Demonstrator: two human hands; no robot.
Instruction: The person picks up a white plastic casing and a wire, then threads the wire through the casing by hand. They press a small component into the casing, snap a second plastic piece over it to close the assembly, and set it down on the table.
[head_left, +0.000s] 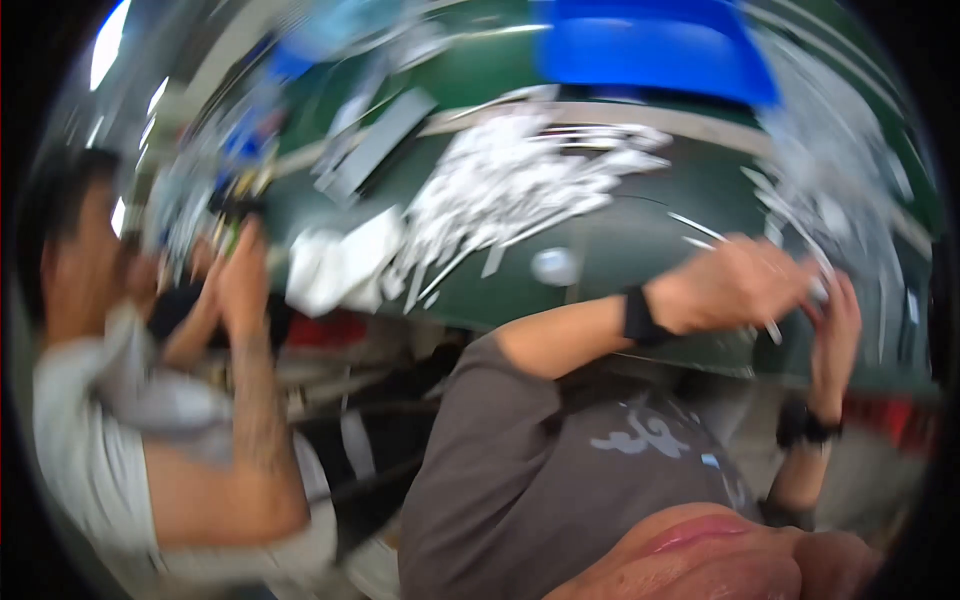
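My left hand (745, 285), with a black band at its wrist, is closed round thin white sticks (697, 227) whose ends stick out past the knuckles. Facing it at the right, my right hand (838, 322) has its fingers bent in at a small whitish piece, too smeared to name. The two hands nearly meet above the front edge of the dark green table (640, 245). To their left spreads a big heap of slim white strips (510, 175). A small round whitish object (553, 266) lies between heap and hands.
A blue bin (655, 50) stands at the back. Clear plastic bags (840, 150) cover the right side. A grey bar-shaped block (385, 145) and a crumpled white sheet (345, 265) lie left. Beyond them a co-worker's hands (240, 265) hold something partly green.
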